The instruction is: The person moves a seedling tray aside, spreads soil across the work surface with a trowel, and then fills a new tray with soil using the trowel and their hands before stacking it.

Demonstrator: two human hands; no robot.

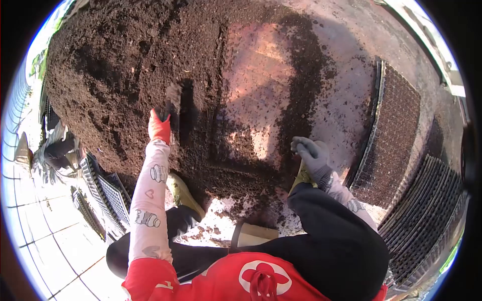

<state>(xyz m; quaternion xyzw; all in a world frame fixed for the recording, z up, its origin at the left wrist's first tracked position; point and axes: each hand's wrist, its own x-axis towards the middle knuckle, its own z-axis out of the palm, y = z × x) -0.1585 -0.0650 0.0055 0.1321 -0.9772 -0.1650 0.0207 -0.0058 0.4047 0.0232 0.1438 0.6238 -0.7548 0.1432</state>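
Observation:
My left hand [160, 128], in a red glove with dark fingertips, reaches into the edge of a large heap of dark soil [115, 55]. Its fingers are closed around a soil-covered flat piece [173, 98], blurred, whose kind I cannot tell. My right hand [312, 154], in a grey glove, is held over my bent right knee with its fingers curled in and nothing showing in them. Ahead of me, a rectangular patch of floor [256, 75] lies thinly dusted with soil, bordered by soil ridges.
A soil-filled cell tray [396, 125] lies on the right. Beyond it are stacked black trays [427, 215]; more trays [108, 193] stand at left near a dark plastic bag [57, 150]. My left shoe [183, 193] is beside the soil, and a low seat [256, 235] shows beneath me.

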